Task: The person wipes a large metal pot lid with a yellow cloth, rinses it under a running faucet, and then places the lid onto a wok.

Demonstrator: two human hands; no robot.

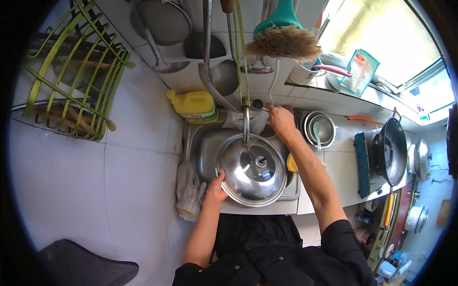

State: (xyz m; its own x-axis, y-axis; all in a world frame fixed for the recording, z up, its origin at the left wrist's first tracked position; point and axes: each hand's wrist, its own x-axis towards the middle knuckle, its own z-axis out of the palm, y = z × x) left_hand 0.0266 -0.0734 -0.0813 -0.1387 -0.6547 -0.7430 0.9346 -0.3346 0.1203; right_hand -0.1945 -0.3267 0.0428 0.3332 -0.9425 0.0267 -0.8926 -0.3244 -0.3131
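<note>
A domed stainless steel pot lid (232, 182) with a glass centre and a knob lies over the steel sink (202, 144), under the spout of a metal tap (246, 125). My left hand (216, 189) grips the lid's rim at its near left side, the thumb on top. At the tap's handle (264, 107), behind the sink, my right hand (283, 123) has its fingers closed around the end. Whether water runs from the spout is hard to make out. A whitish plastic bag (247, 121) sits behind the spout.
Left of the sink are a yellow detergent jug (195, 103) and grey work gloves (188, 189). Nested steel bowls (331, 134) with a spoon, a yellow cloth (292, 163) and a wok (393, 152) on a stove stand to the right. Ladles and a brush (286, 41) hang above.
</note>
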